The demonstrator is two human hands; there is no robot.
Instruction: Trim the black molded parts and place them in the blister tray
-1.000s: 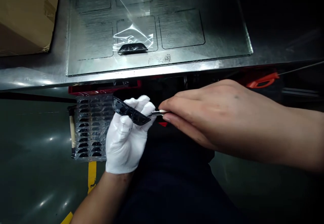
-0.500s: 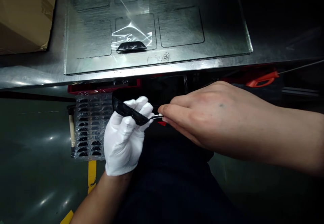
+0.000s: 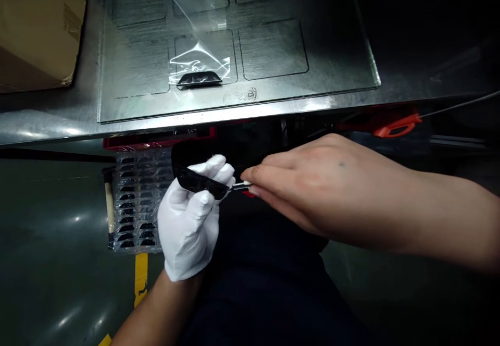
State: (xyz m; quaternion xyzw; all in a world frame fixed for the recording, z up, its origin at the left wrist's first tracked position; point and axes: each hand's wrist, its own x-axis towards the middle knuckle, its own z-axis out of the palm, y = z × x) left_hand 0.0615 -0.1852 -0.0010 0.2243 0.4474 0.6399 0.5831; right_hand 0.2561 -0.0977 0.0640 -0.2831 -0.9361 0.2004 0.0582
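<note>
A white glove covers my left hand (image 3: 189,226), whose fingers and thumb grip a dark, glossy, curved piece (image 3: 199,182) below the table's front edge. My bare right hand (image 3: 308,179) comes in from the right and pinches a thin, light-and-dark tool (image 3: 240,185). The tool's tip meets the right end of the dark piece; whether it touches cannot be made out. On the glass sheet (image 3: 273,88) lies a clear plastic bag (image 3: 199,59) with a similar black piece (image 3: 200,78) at its lower edge.
A cardboard box (image 3: 39,28) stands at the upper left of the metal table (image 3: 50,122). Below the edge are a red bin (image 3: 136,140) and a clear tray of black pieces (image 3: 133,205). An orange-handled tool (image 3: 396,126) lies at the right.
The view has shifted slightly, so the table items sit lower and a little further left. The dark piece has tilted a little in my left hand. Both hands keep their grips.
</note>
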